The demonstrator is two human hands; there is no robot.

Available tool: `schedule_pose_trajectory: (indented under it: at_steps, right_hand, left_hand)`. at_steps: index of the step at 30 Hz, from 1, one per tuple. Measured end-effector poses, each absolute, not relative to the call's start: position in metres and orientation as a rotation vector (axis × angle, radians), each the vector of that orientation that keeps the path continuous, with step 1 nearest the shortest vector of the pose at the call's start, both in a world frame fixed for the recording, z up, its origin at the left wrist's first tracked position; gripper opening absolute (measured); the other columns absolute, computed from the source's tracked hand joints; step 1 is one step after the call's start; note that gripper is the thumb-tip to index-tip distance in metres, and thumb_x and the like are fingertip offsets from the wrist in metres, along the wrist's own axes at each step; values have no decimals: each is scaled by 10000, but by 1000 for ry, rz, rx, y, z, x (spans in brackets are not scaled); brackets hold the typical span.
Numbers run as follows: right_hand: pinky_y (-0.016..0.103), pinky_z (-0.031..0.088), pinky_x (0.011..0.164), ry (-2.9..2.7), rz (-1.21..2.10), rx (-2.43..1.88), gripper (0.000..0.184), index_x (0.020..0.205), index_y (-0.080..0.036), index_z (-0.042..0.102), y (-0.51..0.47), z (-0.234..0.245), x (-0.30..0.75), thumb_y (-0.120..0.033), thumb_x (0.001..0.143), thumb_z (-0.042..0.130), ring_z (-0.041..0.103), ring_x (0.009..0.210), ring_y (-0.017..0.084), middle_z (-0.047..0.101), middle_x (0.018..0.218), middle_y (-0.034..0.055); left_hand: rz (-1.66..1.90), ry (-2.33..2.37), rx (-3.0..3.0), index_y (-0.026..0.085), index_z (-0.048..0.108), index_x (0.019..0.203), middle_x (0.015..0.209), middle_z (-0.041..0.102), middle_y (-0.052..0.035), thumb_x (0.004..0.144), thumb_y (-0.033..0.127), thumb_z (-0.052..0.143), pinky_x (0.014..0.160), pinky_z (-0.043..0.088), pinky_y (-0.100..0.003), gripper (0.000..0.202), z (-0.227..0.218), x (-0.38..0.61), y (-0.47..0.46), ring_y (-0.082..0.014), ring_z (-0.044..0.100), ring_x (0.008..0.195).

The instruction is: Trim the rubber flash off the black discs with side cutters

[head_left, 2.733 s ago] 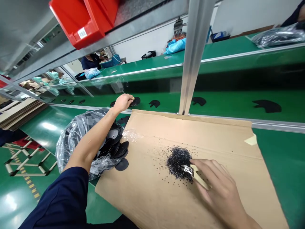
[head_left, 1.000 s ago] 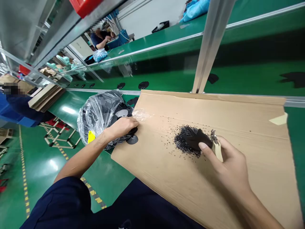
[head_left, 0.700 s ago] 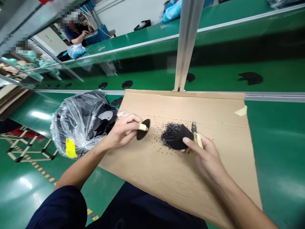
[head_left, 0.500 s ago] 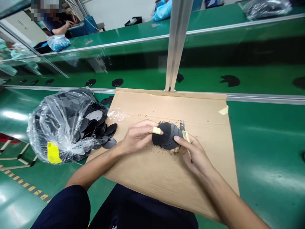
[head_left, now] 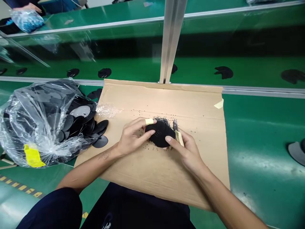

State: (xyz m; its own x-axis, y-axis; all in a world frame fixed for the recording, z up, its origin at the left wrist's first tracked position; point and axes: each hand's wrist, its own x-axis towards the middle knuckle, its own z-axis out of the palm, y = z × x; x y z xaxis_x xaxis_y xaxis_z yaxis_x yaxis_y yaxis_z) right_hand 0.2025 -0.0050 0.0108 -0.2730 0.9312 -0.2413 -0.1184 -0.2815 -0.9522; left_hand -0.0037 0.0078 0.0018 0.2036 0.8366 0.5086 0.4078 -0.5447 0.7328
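Both my hands meet over the middle of a sheet of brown cardboard (head_left: 166, 178). My left hand (head_left: 132, 135), with tape on the index finger, pinches the left side of a black oval rubber piece (head_left: 159, 135). My right hand (head_left: 187, 151) grips the piece's right side with the thumb and also holds small nippers (head_left: 177, 132) with pale handles, whose metal tip points up beside the piece. A pile of tiny black trimmings (head_left: 163, 120) lies just behind the piece, partly hidden by it.
A clear plastic bag (head_left: 38, 117) full of black oval pieces lies at the left, several spilling onto the cardboard (head_left: 100, 141). Beyond the cardboard a green conveyor (head_left: 250, 68) carries single black pieces (head_left: 223, 72). An aluminium post (head_left: 170, 38) stands behind. A grey piece (head_left: 296, 151) lies far right.
My left hand came back from the conveyor, took a black piece from the bag and brought it to the right hand. Both hands now hold the piece over the trimmings; the view tilted down.
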Motion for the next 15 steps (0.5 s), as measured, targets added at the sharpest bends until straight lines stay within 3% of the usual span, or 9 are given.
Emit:
schedule_pose_trajectory:
  at_steps: [7, 12, 15]
  right_hand:
    - [280, 563, 590, -1184, 1664, -1150, 361, 975, -206, 706, -5, 11, 203, -519, 810, 785, 575, 731, 171, 643, 847, 24]
    - [282, 555, 599, -1242, 1641, -1145, 366, 1008, -212, 716, -5, 10, 203, -533, 838, 756, 585, 728, 179, 648, 832, 28]
    - [291, 559, 636, -1281, 1630, -1133, 364, 1020, -220, 717, -6, 10, 204, -534, 839, 756, 598, 750, 184, 665, 859, 25]
  left_hand:
    - [1295, 1135, 2045, 196, 706, 1182, 954, 726, -46, 934, 224, 700, 638, 510, -214, 250, -1, -3, 5, -96, 582, 708]
    - [1281, 1193, 1891, 206, 683, 1242, 878, 688, -22, 914, 267, 728, 650, 500, -226, 336, -7, -2, 2, -88, 537, 651]
    - [1248, 1168, 1795, 218, 692, 1209, 1008, 698, -58, 916, 277, 729, 674, 511, -230, 302, -8, -1, 1, -116, 596, 758]
